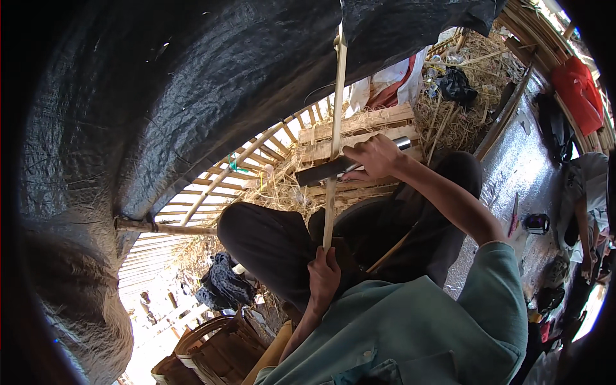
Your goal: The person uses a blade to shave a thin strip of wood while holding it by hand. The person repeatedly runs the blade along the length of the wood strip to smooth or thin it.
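So there's one long pale strip (337, 119) running up and away from the lap, left hand (324, 274) wrapped snugly round its near end, forearm tucked low. Right hand (377, 156) has one broad-bladed knife (319, 172) firmly gripped, elbow bent out, blade across the strip. Two knees (260, 247) flank it; one red bag (577, 93) far right.

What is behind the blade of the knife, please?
The pale strip passes behind the knife blade, with wooden slats farther back. Whatever the blade directly covers cannot be seen.
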Demonstrator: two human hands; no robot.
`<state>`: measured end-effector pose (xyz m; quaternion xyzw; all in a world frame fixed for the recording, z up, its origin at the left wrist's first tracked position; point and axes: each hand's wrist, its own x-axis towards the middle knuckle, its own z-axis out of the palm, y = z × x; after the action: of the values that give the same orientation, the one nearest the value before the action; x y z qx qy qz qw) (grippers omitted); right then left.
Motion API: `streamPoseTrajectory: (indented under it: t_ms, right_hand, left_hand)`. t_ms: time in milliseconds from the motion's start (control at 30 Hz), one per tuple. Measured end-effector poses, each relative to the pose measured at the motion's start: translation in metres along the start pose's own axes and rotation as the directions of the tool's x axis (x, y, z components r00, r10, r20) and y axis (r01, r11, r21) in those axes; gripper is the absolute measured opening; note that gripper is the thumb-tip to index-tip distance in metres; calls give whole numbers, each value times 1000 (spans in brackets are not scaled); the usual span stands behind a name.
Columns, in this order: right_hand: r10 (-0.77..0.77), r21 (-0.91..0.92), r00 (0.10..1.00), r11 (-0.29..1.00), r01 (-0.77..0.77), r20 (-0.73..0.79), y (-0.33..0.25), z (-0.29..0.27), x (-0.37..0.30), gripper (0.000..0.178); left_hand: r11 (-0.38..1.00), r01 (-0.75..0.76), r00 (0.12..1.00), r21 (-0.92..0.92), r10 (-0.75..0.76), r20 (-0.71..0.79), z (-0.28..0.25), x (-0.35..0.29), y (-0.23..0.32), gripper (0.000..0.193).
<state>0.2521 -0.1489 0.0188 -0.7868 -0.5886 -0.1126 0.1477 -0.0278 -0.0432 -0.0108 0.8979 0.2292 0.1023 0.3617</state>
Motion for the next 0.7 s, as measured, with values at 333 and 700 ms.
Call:
streamPoseTrajectory:
  t_ms: [333,700]
  right_hand:
    - [308,25,951,951,-309,38,-7,8,-3,54]
    - [304,-64,939,946,-317,-161,16,16,0,45]
  left_hand:
    - [998,-55,998,-45,54,-20,-1,6,1,17]
    - [991,-123,991,51,125,-44,5,11,-5,18]
